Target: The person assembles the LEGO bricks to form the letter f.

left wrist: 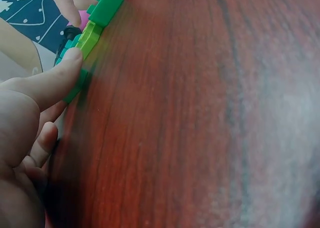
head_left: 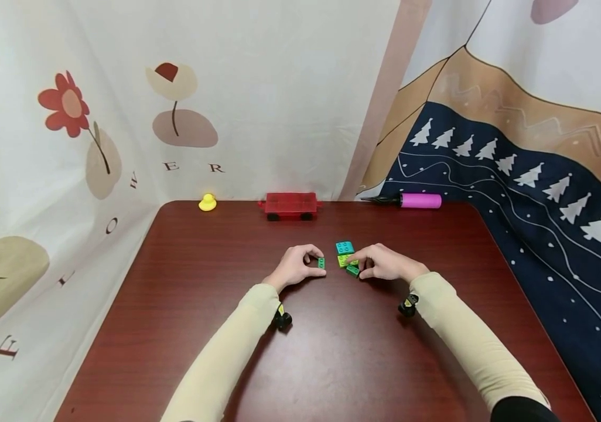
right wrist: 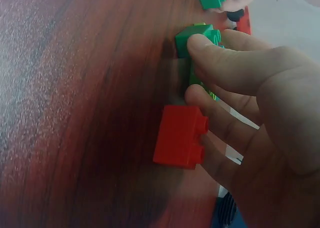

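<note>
My left hand (head_left: 295, 266) pinches a small green toy brick (head_left: 321, 263) between thumb and fingers at the table's middle. To its right, my right hand (head_left: 382, 262) holds a second green brick (head_left: 352, 270), set at an angle; in the right wrist view the thumb (right wrist: 201, 43) lies on that brick's side. A lime brick (head_left: 342, 261) sits just behind it, partly covered by the index finger. Behind the lime one is a turquoise brick (head_left: 344, 247). A red brick (right wrist: 177, 137) stands beside the right hand's lower fingers, hidden from the head view.
Along the back edge of the brown table (head_left: 321, 357) stand a yellow rubber duck (head_left: 208, 203), a translucent red wheeled toy wagon (head_left: 291, 204) and a purple hand pump (head_left: 420, 201) with a black nozzle. Printed cloth hangs behind and at both sides.
</note>
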A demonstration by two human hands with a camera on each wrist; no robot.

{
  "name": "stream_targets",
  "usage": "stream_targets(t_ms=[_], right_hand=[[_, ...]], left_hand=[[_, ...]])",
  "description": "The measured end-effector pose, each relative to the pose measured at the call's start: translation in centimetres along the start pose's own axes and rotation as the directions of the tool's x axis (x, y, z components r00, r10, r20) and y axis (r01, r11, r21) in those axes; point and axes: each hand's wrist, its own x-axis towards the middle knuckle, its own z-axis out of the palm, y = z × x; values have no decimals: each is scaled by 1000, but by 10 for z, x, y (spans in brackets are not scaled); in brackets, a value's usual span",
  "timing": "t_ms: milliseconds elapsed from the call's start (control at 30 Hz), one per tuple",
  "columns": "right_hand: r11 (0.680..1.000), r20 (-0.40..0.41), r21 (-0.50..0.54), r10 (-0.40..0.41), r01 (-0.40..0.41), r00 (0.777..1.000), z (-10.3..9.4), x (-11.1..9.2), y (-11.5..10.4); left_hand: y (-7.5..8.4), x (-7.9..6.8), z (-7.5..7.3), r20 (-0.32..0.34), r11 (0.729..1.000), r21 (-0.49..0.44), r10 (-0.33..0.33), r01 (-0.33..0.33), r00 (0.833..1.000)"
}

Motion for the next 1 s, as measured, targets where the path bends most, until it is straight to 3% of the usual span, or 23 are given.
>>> stream_targets(t_ms=[600, 1000], right_hand=[[999, -29, -35, -2, 1, 1000, 7, 6, -4], [999, -180, 28, 22, -17, 983, 6, 13, -10]], left_hand=[[1, -2, 2, -59, 1000, -26, 3, -5, 998], [2, -2, 5, -100, 997, 11, -78, 79, 992]])
